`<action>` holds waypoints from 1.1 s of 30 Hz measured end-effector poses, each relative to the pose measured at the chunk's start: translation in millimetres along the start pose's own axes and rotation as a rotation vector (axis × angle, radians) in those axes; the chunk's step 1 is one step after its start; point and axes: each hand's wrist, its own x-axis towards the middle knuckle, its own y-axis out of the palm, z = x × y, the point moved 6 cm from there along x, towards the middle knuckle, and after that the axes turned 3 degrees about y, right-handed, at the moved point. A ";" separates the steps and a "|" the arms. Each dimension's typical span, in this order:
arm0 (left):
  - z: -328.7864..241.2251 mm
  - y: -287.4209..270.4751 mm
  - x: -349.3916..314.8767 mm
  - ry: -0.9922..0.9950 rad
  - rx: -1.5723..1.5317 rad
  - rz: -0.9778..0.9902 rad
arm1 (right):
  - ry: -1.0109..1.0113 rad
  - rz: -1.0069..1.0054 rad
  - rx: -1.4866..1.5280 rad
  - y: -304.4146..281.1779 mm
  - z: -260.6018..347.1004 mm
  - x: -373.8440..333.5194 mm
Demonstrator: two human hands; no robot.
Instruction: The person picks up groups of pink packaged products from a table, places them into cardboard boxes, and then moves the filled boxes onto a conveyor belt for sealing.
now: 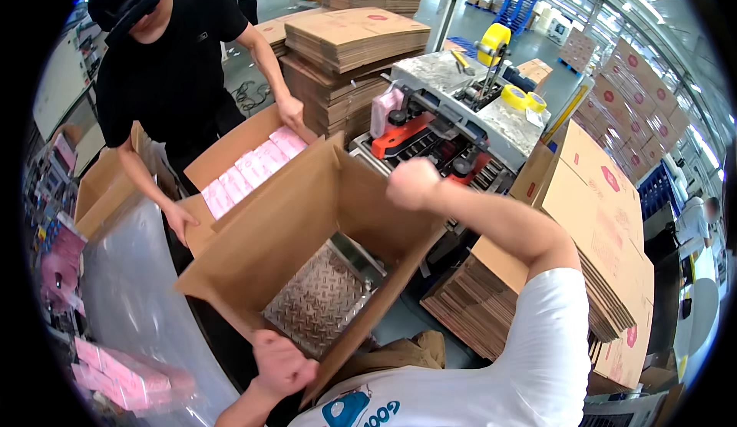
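An opened-out cardboard box [272,231] stands in front of me, its walls spread into a frame. Through its open bottom a patterned metal plate [315,304] shows. My left hand [284,362] is closed on the near left edge of this box, the fingertips partly hidden. On the far right, my right hand [412,183] is closed at the top edge of the wall, slightly blurred. Beyond the box, a co-worker in black holds a second open carton [230,150] with both hands. A row of pink-and-white packs [253,170] fills that carton.
A carton-sealing machine [437,139] with yellow tape rolls [524,98] stands ahead right. Stacks of flat cartons rise at the back [357,39] and at my right [591,235]. Left lie a clear plastic-covered surface [146,296] and more pink packs [123,377].
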 end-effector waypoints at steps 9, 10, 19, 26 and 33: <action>81.1 157.2 -58.4 -0.118 -0.162 0.404 | -0.573 0.872 0.909 142.9 81.0 -62.8; 80.0 135.3 -33.7 -0.090 -0.123 0.215 | -0.672 0.842 0.660 137.6 75.7 -84.4; 183.3 -14.5 49.8 -0.885 0.457 0.273 | -0.116 -0.516 0.414 144.2 73.9 25.0; 132.2 55.5 -130.9 -0.914 0.378 0.265 | 0.288 -0.021 2.288 213.1 23.9 50.7; 172.7 5.9 -258.5 -1.392 0.270 -0.152 | 0.559 0.413 1.800 352.8 66.5 64.9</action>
